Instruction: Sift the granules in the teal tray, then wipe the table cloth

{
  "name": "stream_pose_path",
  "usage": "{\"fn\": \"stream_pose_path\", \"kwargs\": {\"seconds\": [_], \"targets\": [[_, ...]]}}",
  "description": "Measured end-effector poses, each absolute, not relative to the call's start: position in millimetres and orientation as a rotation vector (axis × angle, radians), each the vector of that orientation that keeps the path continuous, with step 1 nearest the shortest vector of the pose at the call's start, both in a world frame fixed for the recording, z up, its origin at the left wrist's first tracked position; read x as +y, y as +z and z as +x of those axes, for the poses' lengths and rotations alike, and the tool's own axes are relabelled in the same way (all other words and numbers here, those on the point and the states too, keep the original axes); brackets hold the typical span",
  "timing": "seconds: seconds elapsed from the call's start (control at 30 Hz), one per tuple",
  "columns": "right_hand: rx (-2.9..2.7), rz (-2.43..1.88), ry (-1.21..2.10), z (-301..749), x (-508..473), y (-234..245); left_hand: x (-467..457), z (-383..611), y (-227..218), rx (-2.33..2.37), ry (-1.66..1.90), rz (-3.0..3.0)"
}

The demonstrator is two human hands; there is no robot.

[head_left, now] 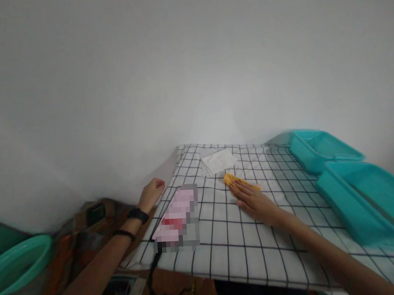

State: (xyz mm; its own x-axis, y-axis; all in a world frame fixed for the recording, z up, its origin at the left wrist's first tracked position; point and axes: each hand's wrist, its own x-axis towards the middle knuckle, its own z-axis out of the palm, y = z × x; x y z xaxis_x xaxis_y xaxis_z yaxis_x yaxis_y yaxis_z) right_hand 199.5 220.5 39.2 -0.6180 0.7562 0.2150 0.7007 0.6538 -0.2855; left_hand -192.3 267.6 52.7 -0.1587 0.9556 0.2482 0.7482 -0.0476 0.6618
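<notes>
My right hand lies over a yellow cloth, pressing it against the checked tablecloth with the fingers stretched across it. At the table's left edge is my left hand, wearing a black wristband; its fingers are curled in, and whatever they hold, if anything, is hidden. Between the hands, nearer the left, lies a pink, flat, phone-like object, partly pixelated, with a black cord hanging over the front edge. Behind the yellow cloth rests a white folded paper or cloth.
Two turquoise plastic bins stand along the table's right side, one behind the other. A pale wall rises behind the table. Down on the left are a green basin and some brown clutter.
</notes>
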Motion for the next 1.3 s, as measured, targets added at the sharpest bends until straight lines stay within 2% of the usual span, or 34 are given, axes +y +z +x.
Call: {"fn": "stream_pose_path", "kwargs": {"seconds": [0.17,0.3,0.47,0.57,0.67,0.77,0.93,1.1,1.3], "targets": [[-2.663,-0.953,0.465,150,159,57,208,-188,58,1.796,1.012,1.942],[-2.665,-0.664,0.729,119,99,67,163,-170,56,1.673,0.780,2.138],[-2.450,-0.417,1.090,108,56,76,157,-155,55,1.652,0.639,2.286],[-2.285,-0.508,1.168,137,54,90,160,-147,59,1.625,0.641,2.312],[-2.052,-0.833,1.069,195,58,109,157,-141,65,1.685,0.640,2.275],[-1.847,-1.098,0.736,259,69,114,152,-141,71,1.797,0.674,2.167],[-1.904,-1.359,0.282,309,103,66,148,-152,72,1.798,0.756,2.088],[-2.084,-1.455,0.206,260,127,19,142,-164,70,1.802,0.856,1.966],[-2.325,-1.148,0.416,114,131,33,125,-187,88,1.833,0.988,1.709]]}}
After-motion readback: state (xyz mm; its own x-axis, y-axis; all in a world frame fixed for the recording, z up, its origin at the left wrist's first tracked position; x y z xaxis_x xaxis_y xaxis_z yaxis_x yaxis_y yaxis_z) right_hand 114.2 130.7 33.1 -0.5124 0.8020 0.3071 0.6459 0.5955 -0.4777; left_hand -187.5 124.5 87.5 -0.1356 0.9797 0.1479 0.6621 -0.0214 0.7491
